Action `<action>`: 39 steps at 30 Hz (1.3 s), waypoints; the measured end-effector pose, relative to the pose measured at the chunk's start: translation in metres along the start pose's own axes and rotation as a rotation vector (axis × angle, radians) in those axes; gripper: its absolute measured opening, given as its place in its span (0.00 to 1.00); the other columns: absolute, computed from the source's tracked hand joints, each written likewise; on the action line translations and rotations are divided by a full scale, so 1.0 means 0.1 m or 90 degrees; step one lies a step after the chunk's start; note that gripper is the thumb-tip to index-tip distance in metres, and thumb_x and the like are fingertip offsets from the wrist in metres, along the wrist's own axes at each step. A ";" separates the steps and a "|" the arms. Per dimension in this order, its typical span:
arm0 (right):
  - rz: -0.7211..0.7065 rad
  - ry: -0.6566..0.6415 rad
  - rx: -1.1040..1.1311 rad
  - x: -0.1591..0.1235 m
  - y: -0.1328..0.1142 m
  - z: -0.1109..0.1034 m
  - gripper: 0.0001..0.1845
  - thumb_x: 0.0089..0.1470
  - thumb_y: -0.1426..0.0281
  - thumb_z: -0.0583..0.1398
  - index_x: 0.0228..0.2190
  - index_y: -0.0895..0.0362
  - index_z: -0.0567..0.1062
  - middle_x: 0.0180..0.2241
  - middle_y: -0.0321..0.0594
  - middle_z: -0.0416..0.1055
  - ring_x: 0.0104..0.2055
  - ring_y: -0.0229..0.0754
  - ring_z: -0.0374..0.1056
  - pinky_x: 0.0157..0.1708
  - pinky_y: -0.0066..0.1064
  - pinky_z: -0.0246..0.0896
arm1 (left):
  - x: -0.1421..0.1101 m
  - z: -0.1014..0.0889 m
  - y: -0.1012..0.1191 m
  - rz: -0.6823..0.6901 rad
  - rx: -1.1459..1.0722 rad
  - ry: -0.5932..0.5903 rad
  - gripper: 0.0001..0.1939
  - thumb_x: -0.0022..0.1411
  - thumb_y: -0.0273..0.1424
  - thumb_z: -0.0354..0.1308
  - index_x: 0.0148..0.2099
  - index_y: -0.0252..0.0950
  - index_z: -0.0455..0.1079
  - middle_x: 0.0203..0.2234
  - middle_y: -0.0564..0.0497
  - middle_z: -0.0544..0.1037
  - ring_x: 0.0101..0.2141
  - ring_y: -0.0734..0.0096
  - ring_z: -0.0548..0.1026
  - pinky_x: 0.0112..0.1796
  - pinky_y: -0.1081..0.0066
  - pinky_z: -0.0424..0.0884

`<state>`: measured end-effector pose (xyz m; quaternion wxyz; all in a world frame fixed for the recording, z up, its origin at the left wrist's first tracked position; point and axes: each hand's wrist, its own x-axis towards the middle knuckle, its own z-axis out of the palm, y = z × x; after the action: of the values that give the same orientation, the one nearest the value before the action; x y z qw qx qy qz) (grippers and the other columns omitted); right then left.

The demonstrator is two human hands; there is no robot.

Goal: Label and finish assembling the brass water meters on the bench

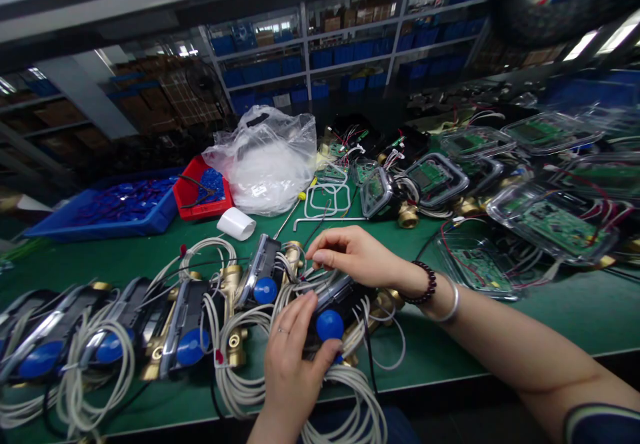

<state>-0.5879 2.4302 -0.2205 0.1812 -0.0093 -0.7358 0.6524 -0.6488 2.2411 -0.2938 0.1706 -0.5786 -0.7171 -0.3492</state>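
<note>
My left hand (295, 351) grips the near end of a black-cased meter, its thumb beside the round blue cap (329, 325). The meter's clear lid (334, 289) faces up, partly covered by my fingers. Above the far end, my right hand (353, 254) has thumb and index finger pinched together; whatever they hold is too small to make out. Coiled grey cable (350, 397) hangs from the meter at the table's front edge. Directly to the left lies another meter (261, 274) with a blue cap and brass pipe body.
More meters with cable coils (95, 357) line the left. Clear-lidded circuit board housings (550, 224) crowd the right. Behind are a red bin (187, 207), a blue tray (150, 224), a plastic bag (270, 171), a white roll (237, 224) and a hex key (330, 220).
</note>
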 end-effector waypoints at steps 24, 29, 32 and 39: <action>-0.003 -0.222 -0.199 -0.03 0.03 -0.12 0.04 0.51 0.73 0.62 0.26 0.61 0.77 0.31 0.40 0.74 0.37 0.41 0.69 0.40 0.30 0.62 | -0.03 0.03 0.15 -0.067 0.039 -0.025 0.33 0.59 0.34 0.57 0.63 0.33 0.51 0.50 0.37 0.71 0.51 0.54 0.70 0.46 0.56 0.72; -0.019 -0.259 -0.211 -0.04 0.03 -0.13 0.03 0.51 0.74 0.63 0.28 0.61 0.78 0.33 0.41 0.74 0.40 0.41 0.68 0.43 0.30 0.61 | 0.08 0.12 0.32 -0.090 0.085 0.035 0.31 0.59 0.27 0.53 0.63 0.29 0.50 0.51 0.34 0.68 0.53 0.53 0.67 0.47 0.54 0.70; -0.019 -0.266 -0.205 -0.03 0.03 -0.15 0.04 0.51 0.73 0.63 0.29 0.61 0.78 0.34 0.42 0.73 0.41 0.42 0.68 0.45 0.31 0.61 | 0.18 0.13 0.37 -0.080 0.071 0.082 0.26 0.60 0.30 0.54 0.59 0.30 0.55 0.48 0.36 0.69 0.50 0.55 0.68 0.46 0.55 0.70; 0.005 -0.284 -0.131 0.00 0.03 -0.22 0.10 0.54 0.67 0.61 0.33 0.62 0.77 0.36 0.42 0.74 0.41 0.41 0.69 0.44 0.31 0.62 | 0.30 -0.02 0.30 -0.027 0.021 0.140 0.03 0.61 0.28 0.57 0.33 0.40 0.69 0.35 0.49 0.71 0.38 0.66 0.72 0.41 0.64 0.71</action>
<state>-0.5827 2.4513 -0.2217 0.0101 0.1139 -0.8204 0.5603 -0.6289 2.2636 -0.2643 0.2504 -0.5185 -0.7116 -0.4025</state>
